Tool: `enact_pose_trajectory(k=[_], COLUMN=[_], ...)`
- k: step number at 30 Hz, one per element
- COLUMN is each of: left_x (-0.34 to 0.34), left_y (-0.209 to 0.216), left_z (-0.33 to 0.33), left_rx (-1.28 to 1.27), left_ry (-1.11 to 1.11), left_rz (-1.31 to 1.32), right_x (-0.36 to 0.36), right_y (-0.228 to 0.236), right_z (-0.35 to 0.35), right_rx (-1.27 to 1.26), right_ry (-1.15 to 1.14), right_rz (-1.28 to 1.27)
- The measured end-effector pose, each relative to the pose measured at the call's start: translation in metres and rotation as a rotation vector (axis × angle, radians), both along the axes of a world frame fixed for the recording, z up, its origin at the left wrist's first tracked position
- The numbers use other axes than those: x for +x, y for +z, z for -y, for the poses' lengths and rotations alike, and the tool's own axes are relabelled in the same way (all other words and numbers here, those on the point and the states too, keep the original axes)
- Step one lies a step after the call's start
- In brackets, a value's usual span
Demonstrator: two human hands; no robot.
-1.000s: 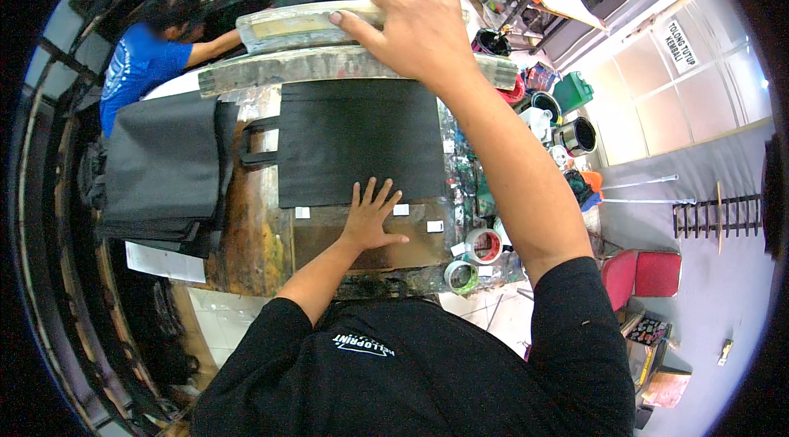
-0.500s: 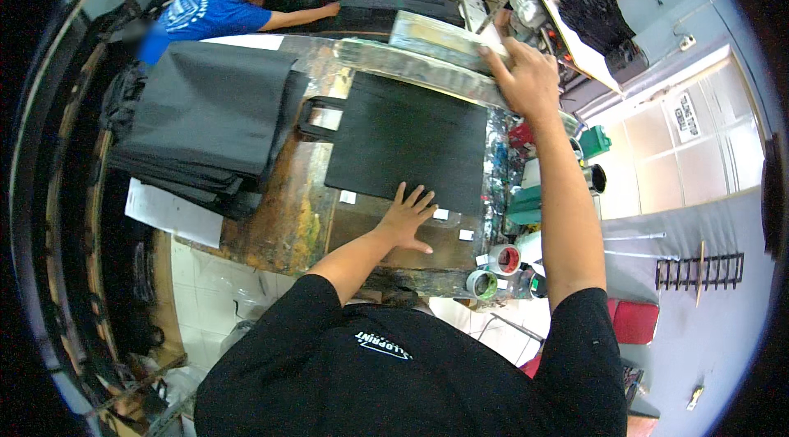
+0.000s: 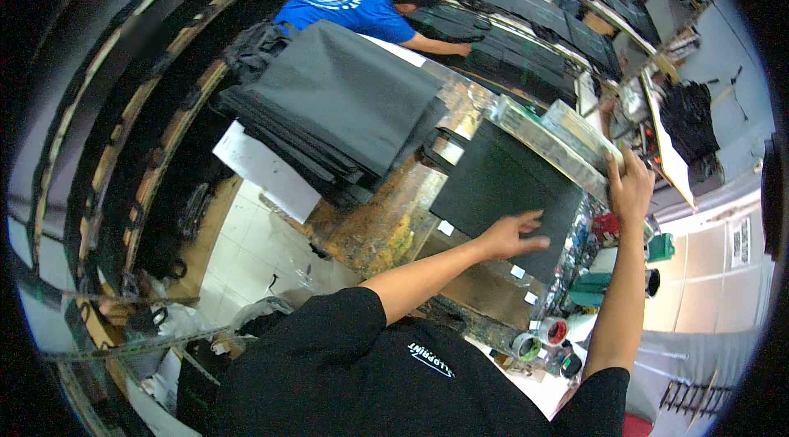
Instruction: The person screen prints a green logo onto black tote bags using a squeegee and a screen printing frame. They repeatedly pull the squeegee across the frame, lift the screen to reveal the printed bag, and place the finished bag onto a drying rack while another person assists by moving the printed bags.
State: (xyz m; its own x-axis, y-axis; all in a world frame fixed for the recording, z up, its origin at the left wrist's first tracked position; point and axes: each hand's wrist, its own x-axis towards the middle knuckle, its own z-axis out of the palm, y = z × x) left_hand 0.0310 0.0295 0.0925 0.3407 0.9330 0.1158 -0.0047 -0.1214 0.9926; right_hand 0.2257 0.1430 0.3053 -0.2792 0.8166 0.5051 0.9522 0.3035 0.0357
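Observation:
A flat black fabric bag [image 3: 493, 182] lies on the stained wooden table [image 3: 374, 244], its handle toward the stack on the left. Over the bag's near right part is my left hand [image 3: 514, 236], fingers apart and slightly blurred, holding nothing. At the bag's far edge a long pale frame [image 3: 555, 145], like a screen-printing frame, stands tilted up and shows mostly its edge. My right hand [image 3: 630, 182] grips the right end of this frame. Small white tabs [image 3: 518, 271] are stuck along the bag's near side.
A tall stack of black bags [image 3: 353, 100] stands on the left, beside a white sheet [image 3: 271, 178]. Tape rolls [image 3: 527, 346] and a green container [image 3: 660, 246] sit at the right. Beyond the table, a person in a blue shirt [image 3: 345, 2] reaches over racks of black bags.
My view has turned, so the table sits further right and tilted. My left hand has come off the bag's near edge and moved over its right part. My right hand still holds the frame.

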Motion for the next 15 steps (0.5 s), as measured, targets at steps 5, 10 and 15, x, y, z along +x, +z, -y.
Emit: enact_pose_trajectory(k=[5,10,15], left_x=[-0.066,-0.077,-0.073], left_y=[0.054,0.013,-0.060], left_z=[-0.025,0.037,0.074], left_rx=[-0.387,-0.705,-0.937], left_ry=[0.040,0.167,0.403], left_rz=[0.902,0.804,0.658], right_x=[0.001,0.004,0.018], right_y=[-0.041,-0.095,-0.180], right_z=[0.034,0.094,0.094], right_rx=[-0.013,-0.251,-0.400], right_ry=[0.025,0.095,0.104], right_rz=[0.092,0.093,0.087])
